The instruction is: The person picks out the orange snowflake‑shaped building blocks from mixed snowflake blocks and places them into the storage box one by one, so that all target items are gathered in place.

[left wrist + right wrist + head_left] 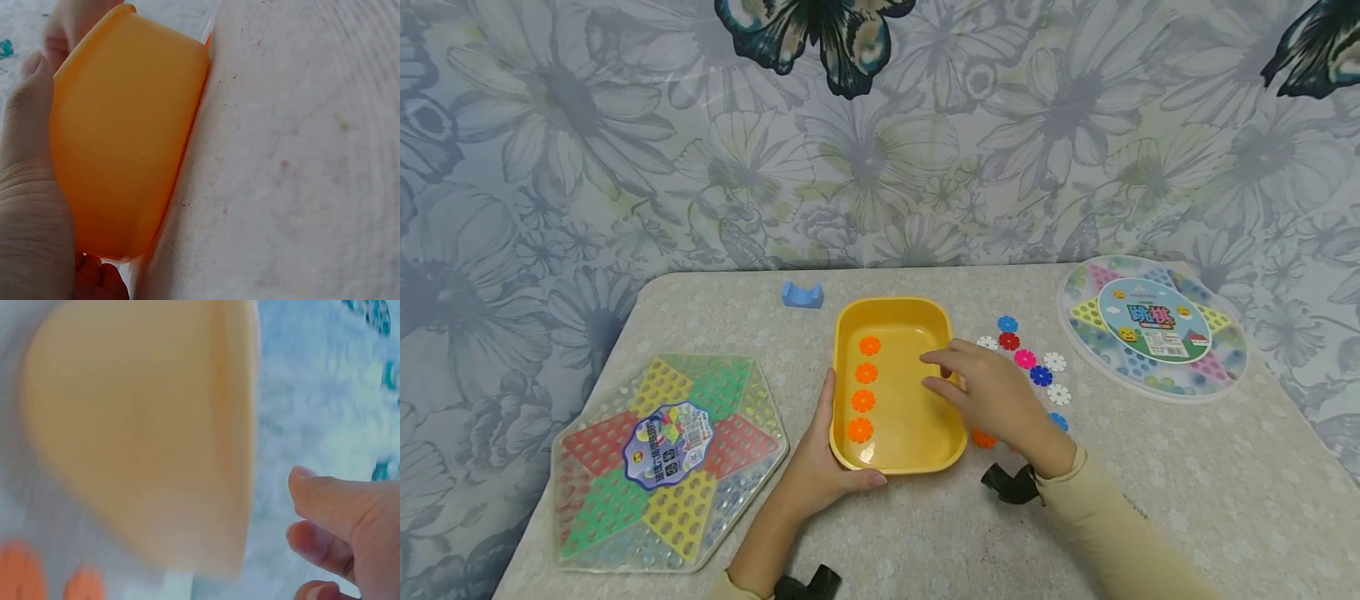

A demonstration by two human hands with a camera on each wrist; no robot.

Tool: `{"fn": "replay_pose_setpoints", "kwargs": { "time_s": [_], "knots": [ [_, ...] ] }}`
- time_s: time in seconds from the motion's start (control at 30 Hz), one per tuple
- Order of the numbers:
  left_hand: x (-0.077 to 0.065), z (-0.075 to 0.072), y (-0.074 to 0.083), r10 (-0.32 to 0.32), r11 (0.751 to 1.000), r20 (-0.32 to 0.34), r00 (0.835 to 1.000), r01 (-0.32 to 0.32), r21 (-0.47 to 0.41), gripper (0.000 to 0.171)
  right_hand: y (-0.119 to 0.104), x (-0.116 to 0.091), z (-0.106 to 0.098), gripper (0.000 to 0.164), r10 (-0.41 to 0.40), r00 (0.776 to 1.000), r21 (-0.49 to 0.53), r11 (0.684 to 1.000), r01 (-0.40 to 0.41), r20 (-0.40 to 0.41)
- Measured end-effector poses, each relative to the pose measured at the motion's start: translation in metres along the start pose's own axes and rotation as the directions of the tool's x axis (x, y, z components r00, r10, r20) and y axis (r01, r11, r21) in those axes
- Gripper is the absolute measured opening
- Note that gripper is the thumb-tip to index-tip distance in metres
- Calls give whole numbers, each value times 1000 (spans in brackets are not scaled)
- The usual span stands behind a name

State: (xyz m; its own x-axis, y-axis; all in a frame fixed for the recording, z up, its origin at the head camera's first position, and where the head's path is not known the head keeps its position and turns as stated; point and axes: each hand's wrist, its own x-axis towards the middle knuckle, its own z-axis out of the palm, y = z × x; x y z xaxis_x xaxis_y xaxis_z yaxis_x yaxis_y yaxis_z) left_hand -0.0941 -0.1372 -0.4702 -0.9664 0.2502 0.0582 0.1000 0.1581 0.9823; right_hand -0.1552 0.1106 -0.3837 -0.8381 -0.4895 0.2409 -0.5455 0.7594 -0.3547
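A yellow plastic tray [917, 442] sits on the table, with several orange snowflake discs [862, 401] in a column along its left side. My left hand [812, 475] holds the tray at its near left corner, thumb along the near wall and fingers along the left wall. In the left wrist view the thumb lies against the yellow wall [131, 125]. Over the tray's right rim is my right hand [992, 392], thumb and index finger apart with nothing between them. Its loosely bent fingers [325, 494] show beside the tray in the right wrist view.
Loose snowflake discs [1025, 359] in several colours lie right of the tray. A hexagonal Chinese checkers box [602, 508] is at left, a round one [1232, 375] at back right. Behind the tray stands a small blue piece [802, 295]. A flowered wall [880, 183] backs the table.
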Motion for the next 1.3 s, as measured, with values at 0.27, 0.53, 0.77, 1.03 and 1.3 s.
{"fn": "replay_pose_setpoints", "kwargs": {
  "time_s": [0.27,0.53,0.77,1.03,1.3],
  "knots": [
    [0,0,0,8,1000,-13,1000,-8,-12,137,60,-22,-4,37,264,956,-66,964,-257,128],
    [-1,-1,0,4,1000,-16,1000,-4,-6,137,80,-32,5,35,323,925,-105,946,-308,201],
    [0,-2,0,4,1000,-16,1000,-4,2,136,82,-29,11,32,321,922,-110,946,-304,217],
    [0,-1,0,11,1000,-14,1000,-11,-13,136,85,-29,12,25,331,915,-13,941,-337,231],
    [0,0,1,22,999,-1,1000,-22,-28,136,88,-31,13,24,335,909,70,930,-362,250]
  ]
}}
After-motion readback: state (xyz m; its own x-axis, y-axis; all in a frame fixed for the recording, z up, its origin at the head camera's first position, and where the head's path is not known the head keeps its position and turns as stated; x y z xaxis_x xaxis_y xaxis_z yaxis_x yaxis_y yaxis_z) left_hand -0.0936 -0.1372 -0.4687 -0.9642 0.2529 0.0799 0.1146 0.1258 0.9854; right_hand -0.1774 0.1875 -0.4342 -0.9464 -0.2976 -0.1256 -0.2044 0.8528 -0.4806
